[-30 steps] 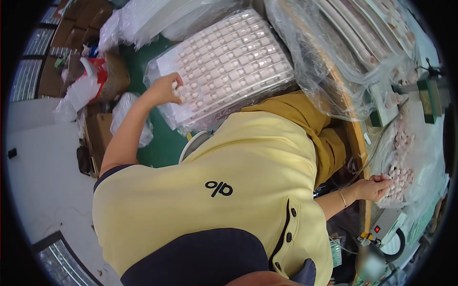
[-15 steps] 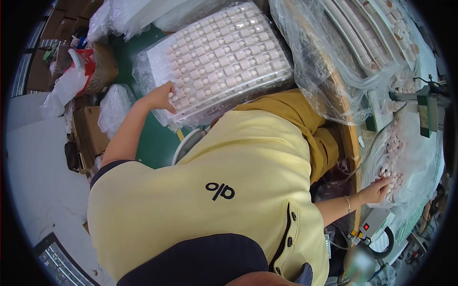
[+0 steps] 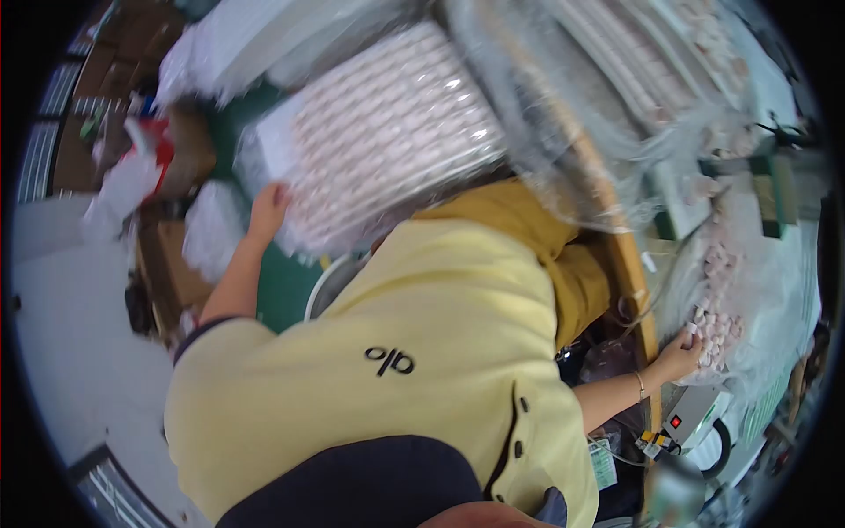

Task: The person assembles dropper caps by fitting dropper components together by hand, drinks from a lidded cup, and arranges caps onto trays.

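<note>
My left hand is at the near left edge of a plastic-wrapped tray. Rows of pale pink cylindrical pieces fill the tray. Motion smears these fingers, so their grip cannot be made out. On the other side, my right hand reaches over the bench to a loose heap of small pale pink pieces. Its fingertips are pinched on one small whitish-pink piece at the heap's edge.
A wooden edge borders the bench beside my legs. Behind my right wrist stands a grey box with a red switch. More wrapped trays lie at upper right. Cardboard boxes and plastic bags are at left.
The view has shifted and blurred. My left hand has moved left and down, to the tray's outer edge. My right hand has drawn slightly back to the near side of the heap.
</note>
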`<state>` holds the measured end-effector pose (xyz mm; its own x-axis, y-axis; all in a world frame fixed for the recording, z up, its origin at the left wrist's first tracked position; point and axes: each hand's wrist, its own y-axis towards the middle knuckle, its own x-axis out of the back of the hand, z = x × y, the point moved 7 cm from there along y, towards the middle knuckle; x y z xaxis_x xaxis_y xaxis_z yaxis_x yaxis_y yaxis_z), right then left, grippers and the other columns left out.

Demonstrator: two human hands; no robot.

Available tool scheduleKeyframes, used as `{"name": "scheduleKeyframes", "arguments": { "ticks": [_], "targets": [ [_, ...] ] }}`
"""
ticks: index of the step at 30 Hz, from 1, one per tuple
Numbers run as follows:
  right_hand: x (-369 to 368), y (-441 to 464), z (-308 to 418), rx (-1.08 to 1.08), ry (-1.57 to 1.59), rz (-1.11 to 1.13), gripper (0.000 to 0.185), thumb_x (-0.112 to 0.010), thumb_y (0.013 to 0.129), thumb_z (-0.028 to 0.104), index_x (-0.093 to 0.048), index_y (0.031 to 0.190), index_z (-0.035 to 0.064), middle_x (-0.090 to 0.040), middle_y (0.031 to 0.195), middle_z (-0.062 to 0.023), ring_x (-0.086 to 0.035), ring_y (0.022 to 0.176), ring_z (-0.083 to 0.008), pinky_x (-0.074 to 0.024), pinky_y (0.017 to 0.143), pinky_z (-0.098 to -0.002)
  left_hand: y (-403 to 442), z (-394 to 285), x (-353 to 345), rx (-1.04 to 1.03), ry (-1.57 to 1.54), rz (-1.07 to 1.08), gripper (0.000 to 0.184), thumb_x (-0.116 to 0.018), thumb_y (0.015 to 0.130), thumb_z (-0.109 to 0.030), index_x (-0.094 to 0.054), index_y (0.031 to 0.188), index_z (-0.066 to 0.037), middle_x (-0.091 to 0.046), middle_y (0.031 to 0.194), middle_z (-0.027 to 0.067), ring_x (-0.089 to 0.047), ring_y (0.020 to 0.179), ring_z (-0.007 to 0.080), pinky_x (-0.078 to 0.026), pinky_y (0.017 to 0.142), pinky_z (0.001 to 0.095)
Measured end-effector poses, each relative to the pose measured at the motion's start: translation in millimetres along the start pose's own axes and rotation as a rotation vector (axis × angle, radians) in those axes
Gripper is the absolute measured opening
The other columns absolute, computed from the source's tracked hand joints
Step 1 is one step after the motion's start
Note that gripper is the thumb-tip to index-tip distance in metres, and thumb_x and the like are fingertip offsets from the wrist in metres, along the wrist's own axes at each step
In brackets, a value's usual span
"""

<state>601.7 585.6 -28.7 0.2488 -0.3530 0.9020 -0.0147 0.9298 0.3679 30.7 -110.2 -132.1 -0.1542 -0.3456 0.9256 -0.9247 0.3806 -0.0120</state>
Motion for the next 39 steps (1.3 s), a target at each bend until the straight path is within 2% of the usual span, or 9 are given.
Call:
{"name": "scheduleKeyframes", "arguments": {
  "ticks": [5, 8, 10, 14, 22, 25, 33, 36, 39],
  "targets": [
    [20.1, -8.3, 24.1, 0.177, 0.063, -0.173, 0.034, -0.073, 0.074, 0.019, -0.065, 0.1, 0.0002, -0.065, 0.097, -0.0168, -0.059, 0.091, -0.0351, -0.0454, 0.082, -0.0428, 16.3, 8.2, -3.6, 0.0, 0.207, 0.245, 0.043, -0.075, 0.074, -0.015, -0.059, 0.112, -0.005, -0.062, 0.108, 0.0157, -0.06, 0.097, 0.0332, -0.05, 0.082, 0.0412],
    [21.8, -11.9, 26.7, 0.114, 0.027, -0.144, 0.03, -0.074, 0.071, 0.022, -0.065, 0.096, 0.0072, -0.061, 0.098, -0.0141, -0.056, 0.096, -0.0351, -0.0449, 0.081, -0.0443, 64.2, -92.5, 19.6, -0.003, 0.598, 0.469, 0.041, -0.075, 0.073, -0.019, -0.061, 0.11, -0.007, -0.064, 0.104, 0.0145, -0.061, 0.094, 0.0342, -0.05, 0.081, 0.0422],
    [22.6, -11.9, 29.2, 0.069, -0.02, -0.158, 0.032, -0.074, 0.07, 0.024, -0.066, 0.097, 0.0092, -0.061, 0.101, -0.0126, -0.056, 0.099, -0.0345, -0.045, 0.082, -0.0445, 106.1, -179.6, 16.9, -0.265, 0.578, 0.463, 0.03, -0.074, 0.074, -0.021, -0.064, 0.097, -0.006, -0.066, 0.093, 0.0147, -0.062, 0.086, 0.0336, -0.05, 0.076, 0.0418],
    [20.3, -12.3, 32.0, 0.056, -0.076, -0.131, 0.036, -0.073, 0.07, 0.027, -0.067, 0.103, 0.0141, -0.059, 0.109, -0.009, -0.054, 0.104, -0.032, -0.0417, 0.089, -0.0448, 151.8, -439.9, 39.7, -0.732, -0.203, 0.192, 0.013, -0.067, 0.079, -0.008, -0.058, 0.078, 0.001, -0.06, 0.073, 0.0153, -0.059, 0.07, 0.0323, -0.046, 0.065, 0.0374],
    [29.0, -17.2, 25.7, 0.103, 0.021, -0.282, 0.036, -0.071, 0.065, 0.016, -0.068, 0.101, 0.0118, -0.063, 0.103, -0.009, -0.057, 0.101, -0.0302, -0.0415, 0.089, -0.0432, 221.6, -702.8, 39.3, -1.516, -0.371, -0.126, 0.037, -0.058, 0.075, 0.01, -0.06, 0.108, -0.006, -0.059, 0.112, 0.0107, -0.058, 0.103, 0.0268, -0.048, 0.083, 0.0325],
    [35.9, -21.1, 20.5, 0.086, 0.097, -0.386, 0.029, -0.071, 0.069, 0.016, -0.067, 0.098, 0.0088, -0.065, 0.084, -0.0095, -0.061, 0.086, -0.0299, -0.0442, 0.083, -0.0421, 234.4, -736.8, 20.5, -1.494, -0.285, 0.355, 0.039, -0.061, 0.073, 0.01, -0.059, 0.109, -0.006, -0.059, 0.11, 0.0087, -0.056, 0.107, 0.0237, -0.047, 0.085, 0.0301],
    [38.1, -30.7, 2.5, -0.324, 0.689, -0.385, 0.023, -0.068, 0.082, 0.012, -0.054, 0.098, 0.0039, -0.07, 0.087, -0.008, -0.066, 0.087, -0.0174, -0.0474, 0.081, -0.0308, 236.8, -739.6, 31.6, -1.571, -0.131, 0.296, 0.033, -0.065, 0.075, 0.004, -0.058, 0.106, -0.004, -0.059, 0.102, 0.0041, -0.056, 0.092, 0.0194, -0.046, 0.076, 0.029],
    [47.3, -22.1, 37.9, -0.221, 0.998, -0.324, 0.018, -0.062, 0.087, 0.003, -0.053, 0.103, 0.0012, -0.068, 0.099, -0.0085, -0.063, 0.093, -0.0136, -0.0475, 0.083, -0.0252, 220.8, -706.7, 49.5, -1.305, -0.388, 0.218, 0.025, -0.062, 0.087, -0.005, -0.058, 0.111, -0.006, -0.062, 0.107, 0.0018, -0.058, 0.088, 0.0107, -0.044, 0.068, 0.0222],
    [43.2, -16.0, 88.9, -0.102, 1.123, -0.191, 0.023, -0.061, 0.088, 0.001, -0.052, 0.108, -0.001, -0.065, 0.105, -0.0064, -0.061, 0.093, -0.011, -0.0473, 0.084, -0.0252, 142.5, -685.1, -3.0, -1.112, -0.797, 0.762, 0.028, -0.061, 0.089, -0.005, -0.058, 0.117, -0.008, -0.061, 0.108, 0.0, -0.057, 0.089, 0.0069, -0.045, 0.067, 0.019]
  ]
}}
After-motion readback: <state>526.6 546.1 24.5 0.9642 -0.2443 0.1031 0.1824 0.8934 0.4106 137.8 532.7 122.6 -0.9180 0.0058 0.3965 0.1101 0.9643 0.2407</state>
